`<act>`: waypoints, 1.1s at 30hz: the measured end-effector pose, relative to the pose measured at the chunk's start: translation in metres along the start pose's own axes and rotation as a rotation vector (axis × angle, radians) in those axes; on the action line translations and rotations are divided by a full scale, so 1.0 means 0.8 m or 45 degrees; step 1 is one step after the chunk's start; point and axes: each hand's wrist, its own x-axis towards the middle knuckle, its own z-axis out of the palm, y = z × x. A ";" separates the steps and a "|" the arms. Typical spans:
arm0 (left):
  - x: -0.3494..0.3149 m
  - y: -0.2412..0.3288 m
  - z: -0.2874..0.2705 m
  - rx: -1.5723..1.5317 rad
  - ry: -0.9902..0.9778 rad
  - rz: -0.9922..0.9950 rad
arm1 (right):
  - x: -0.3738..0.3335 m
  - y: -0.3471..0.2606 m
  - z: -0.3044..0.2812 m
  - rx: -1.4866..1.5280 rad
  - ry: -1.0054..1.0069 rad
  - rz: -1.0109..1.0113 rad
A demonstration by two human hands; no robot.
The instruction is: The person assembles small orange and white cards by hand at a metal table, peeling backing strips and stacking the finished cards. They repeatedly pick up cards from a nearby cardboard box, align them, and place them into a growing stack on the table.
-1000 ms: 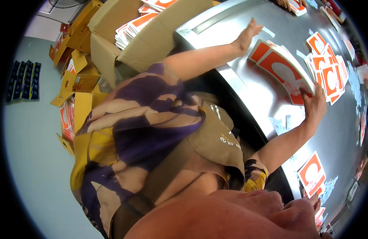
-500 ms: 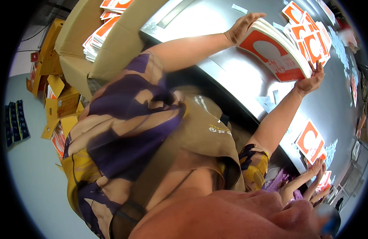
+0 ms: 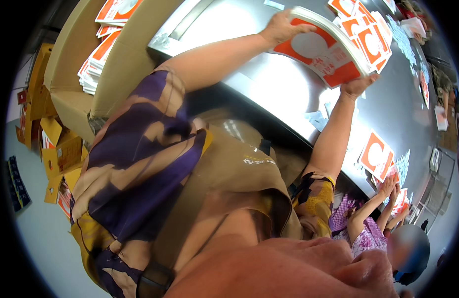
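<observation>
A thick stack of flat orange-and-white printed packets (image 3: 316, 50) is held up on edge between my two hands, above the metal table. My left hand (image 3: 284, 29) grips the stack's left end, its thumb or a finger lying over the printed front. At the lower right corner, my right hand (image 3: 357, 85) closes on the stack; some of its fingers are hidden behind it. Beyond the stack, more loose orange-and-white packets (image 3: 371, 42) lie in an overlapping pile.
The metal table (image 3: 284, 99) carries small pale blue packets (image 3: 400, 37). At the left stands a large open carton (image 3: 123, 64) with stacked packets (image 3: 98, 59); smaller boxes (image 3: 65, 151) sit behind it. A co-worker's hands (image 3: 388, 188) touch packets at the right.
The whole view has shifted, so most things sit farther left. My left hand now reaches over the stack's front face, and my right hand has moved to its lower corner.
</observation>
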 end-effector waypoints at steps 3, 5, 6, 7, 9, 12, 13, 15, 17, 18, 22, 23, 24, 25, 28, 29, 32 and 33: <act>0.014 0.003 0.002 -0.316 0.068 0.020 | -0.023 -0.017 0.042 -0.001 -0.012 0.041; 0.031 0.009 -0.016 -0.400 0.109 0.108 | -0.027 -0.022 0.040 -0.130 -0.152 -0.096; 0.029 0.020 -0.019 -0.337 0.118 0.094 | -0.021 -0.007 0.025 -0.076 -0.142 -0.083; 0.024 0.020 -0.019 -0.348 0.195 0.152 | -0.019 0.001 0.027 -0.115 -0.093 -0.102; 0.033 -0.020 -0.037 -0.229 0.017 -0.067 | -0.021 0.007 0.051 -0.129 0.028 -0.044; 0.038 -0.002 -0.019 -0.226 -0.043 -0.127 | -0.008 0.030 0.020 -0.362 0.094 -0.101; 0.036 0.001 -0.016 -0.186 -0.037 -0.133 | -0.007 0.033 0.016 -0.248 0.114 -0.105; 0.034 0.009 -0.024 -0.092 -0.004 -0.139 | -0.006 0.039 0.021 -0.006 0.131 -0.114; 0.037 0.012 -0.043 0.062 0.049 -0.285 | -0.013 0.019 0.034 -0.116 0.117 0.175; 0.042 0.017 -0.051 -0.110 -0.021 -0.377 | -0.009 0.023 0.030 -0.163 0.059 0.298; 0.038 -0.004 -0.116 -0.094 -0.175 -0.793 | -0.042 0.000 0.057 -0.780 -0.303 0.657; 0.034 -0.015 -0.126 -0.023 -0.176 -0.855 | -0.039 0.008 0.055 -0.936 -0.361 0.658; 0.035 -0.020 -0.121 0.020 -0.200 -0.874 | -0.033 0.014 0.036 -1.102 -0.393 0.645; 0.033 -0.023 -0.125 0.069 -0.201 -0.889 | -0.027 0.014 0.033 -1.254 -0.446 0.628; 0.026 -0.022 -0.130 0.193 -0.206 -0.904 | -0.014 0.018 -0.002 -1.696 -0.208 0.223; 0.024 -0.020 -0.133 0.242 -0.206 -0.902 | -0.003 0.016 -0.017 -1.815 -0.047 0.112; 0.020 -0.015 -0.139 0.427 -0.213 -0.888 | 0.017 -0.003 -0.078 -2.002 0.289 0.046; 0.027 -0.018 -0.122 0.487 -0.255 -0.862 | 0.018 0.000 -0.123 -2.113 0.372 0.005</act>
